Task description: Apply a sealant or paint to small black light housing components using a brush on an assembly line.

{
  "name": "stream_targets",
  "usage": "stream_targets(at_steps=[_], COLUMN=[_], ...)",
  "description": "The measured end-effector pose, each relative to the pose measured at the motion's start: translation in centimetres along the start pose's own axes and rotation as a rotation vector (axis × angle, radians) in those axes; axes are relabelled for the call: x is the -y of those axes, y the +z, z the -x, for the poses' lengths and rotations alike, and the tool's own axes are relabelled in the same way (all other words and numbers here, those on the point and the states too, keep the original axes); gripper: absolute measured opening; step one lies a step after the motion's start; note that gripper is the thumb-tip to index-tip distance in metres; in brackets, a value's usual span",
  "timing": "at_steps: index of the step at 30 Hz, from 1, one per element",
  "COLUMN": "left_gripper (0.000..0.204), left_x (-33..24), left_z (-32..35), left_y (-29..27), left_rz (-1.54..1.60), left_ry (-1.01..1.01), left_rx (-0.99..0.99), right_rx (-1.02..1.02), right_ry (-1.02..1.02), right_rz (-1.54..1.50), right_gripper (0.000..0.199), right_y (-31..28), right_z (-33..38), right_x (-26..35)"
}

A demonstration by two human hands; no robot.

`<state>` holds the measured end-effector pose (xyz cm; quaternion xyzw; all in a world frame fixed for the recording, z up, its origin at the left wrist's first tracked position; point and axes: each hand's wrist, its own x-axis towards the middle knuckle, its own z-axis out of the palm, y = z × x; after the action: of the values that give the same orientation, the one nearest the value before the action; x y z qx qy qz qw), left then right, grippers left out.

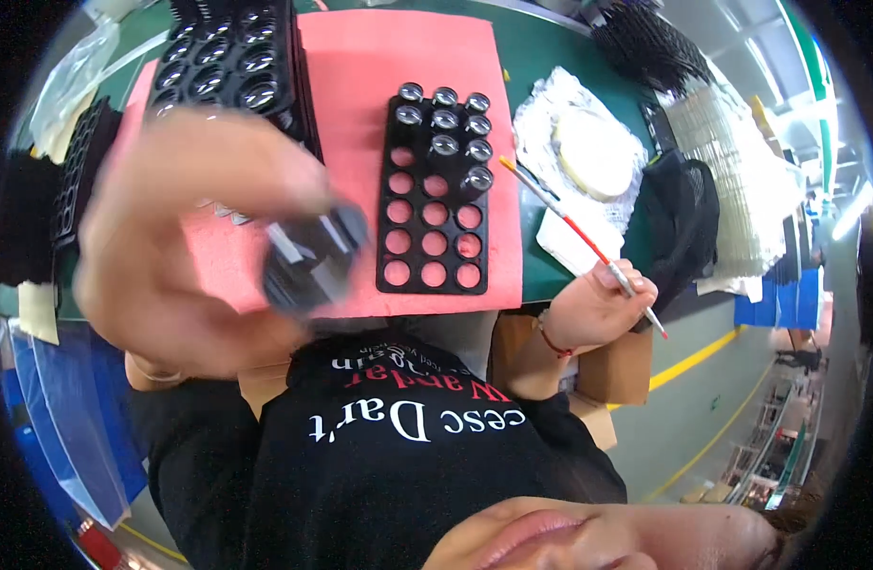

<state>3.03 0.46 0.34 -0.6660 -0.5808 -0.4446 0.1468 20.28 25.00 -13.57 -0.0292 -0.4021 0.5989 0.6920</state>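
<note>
The left hand (185,233) is raised close to the camera and blurred, its fingers closed around a small dark lens piece (313,256) that sticks out from the fingertips toward the person's right. The right hand (593,309) rests low at the table's near edge, fingers pinched together on a thin brush (574,228) with a red and pale shaft. The brush's long axis runs up and to the left from that hand, its tip pointing toward the black tray (435,195) with round holes.

That tray lies between the two hands, on a pink mat (408,57), just beyond and to the right of the held lens piece. Its far rows carry glass lenses (446,119); the rows nearer the person show bare holes. The left hand with its piece is the nearer one to those bare holes, which lie just to its right; the brush tip reaches the tray's right edge.

Beyond the left hand sits a second black tray (223,57) full of lenses. Beyond the right hand lies a pale round pad (588,147) on crumpled wrap.
</note>
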Motion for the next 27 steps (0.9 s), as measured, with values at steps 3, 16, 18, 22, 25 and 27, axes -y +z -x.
stream_targets(at_steps=[3, 16, 18, 22, 25, 27], left_gripper=[0.038, 0.034, 0.035, 0.042, 0.040, 0.030], left_x=[0.5, 9.9, 9.7, 9.9, 5.1, 2.6], left_z=[0.9, 2.0, 1.7, 2.2, -0.1, -0.4], left_y=[-2.6, -8.8, -8.9, -9.8, -6.0, -3.8], left_rz=[-0.431, -0.568, -0.672, -0.750, -1.068, -1.098], left_ry=[-0.366, -0.792, -0.824, -0.840, -0.747, -0.491], left_rx=[-0.395, -0.142, -0.101, -0.094, -0.199, -0.284], right_rx=[0.021, 0.098, 0.062, 0.092, 0.082, 0.101], right_ry=[0.033, 0.028, 0.017, 0.019, -0.001, 0.011], right_rz=[-0.029, -0.005, 0.011, 0.016, 0.050, 0.020], right_gripper=[0.023, 0.024, 0.024, 0.024, 0.025, 0.024], right_y=[0.4, 0.0, 0.3, 0.5, 0.3, -0.5], right_z=[0.2, 0.0, 0.1, 0.2, 0.1, 0.1], right_x=[0.2, 0.2, 0.1, 0.1, 0.3, 0.2])
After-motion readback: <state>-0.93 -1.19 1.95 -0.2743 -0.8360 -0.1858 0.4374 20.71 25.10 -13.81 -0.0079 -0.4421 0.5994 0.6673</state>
